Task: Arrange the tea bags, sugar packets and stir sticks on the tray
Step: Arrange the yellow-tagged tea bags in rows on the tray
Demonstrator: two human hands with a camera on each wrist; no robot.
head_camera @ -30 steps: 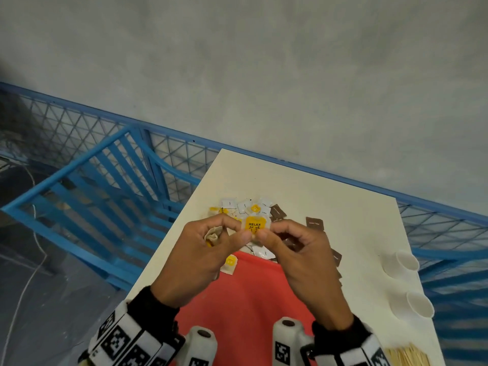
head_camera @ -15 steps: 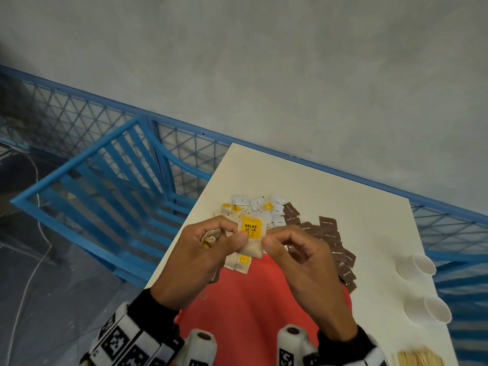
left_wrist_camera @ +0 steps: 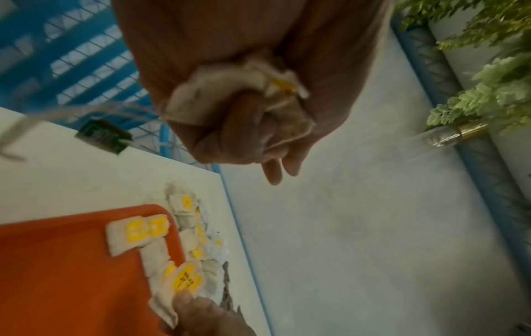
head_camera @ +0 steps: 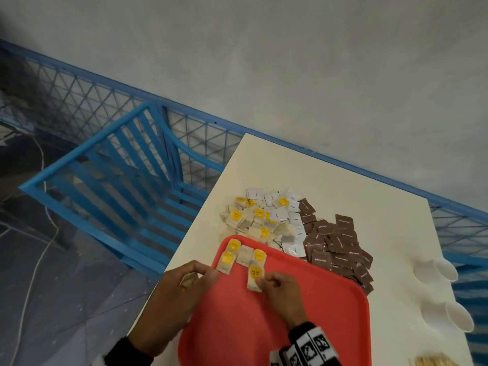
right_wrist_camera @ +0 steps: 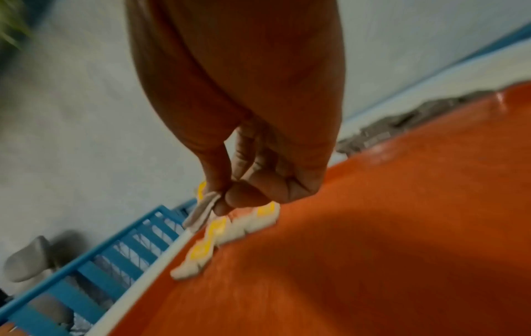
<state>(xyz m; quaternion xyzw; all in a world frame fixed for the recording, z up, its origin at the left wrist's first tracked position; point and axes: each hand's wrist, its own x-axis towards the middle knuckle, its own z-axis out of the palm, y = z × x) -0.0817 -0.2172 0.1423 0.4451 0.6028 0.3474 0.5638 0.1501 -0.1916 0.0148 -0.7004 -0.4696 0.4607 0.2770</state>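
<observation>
A red tray [head_camera: 303, 326] lies on the white table [head_camera: 369, 207] in front of me. Several tea bags [head_camera: 244, 256] with yellow tags lie in a row at its far left corner. My right hand [head_camera: 260, 282] pinches the near end of one tea bag [head_camera: 254, 276] with a "RELAX" tag, low over the tray beside that row. My left hand [head_camera: 200, 276] hovers at the tray's left edge and grips a bunch of tea bags [left_wrist_camera: 229, 95] in its curled fingers. Beyond the tray lie heaps of loose tea bags [head_camera: 250, 220], white sugar packets [head_camera: 280, 207] and brown sugar packets [head_camera: 338, 247].
Two white paper cups [head_camera: 446, 268] [head_camera: 459, 318] lie on their sides at the table's right edge. A bundle of wooden stir sticks [head_camera: 433, 361] shows at the bottom right. A blue chair [head_camera: 113, 186] and a blue mesh fence [head_camera: 79, 96] stand left of the table.
Both hands came down from chest height toward the tray. My right hand carried the "RELAX" tea bag away from the left hand, down beside the row on the tray.
</observation>
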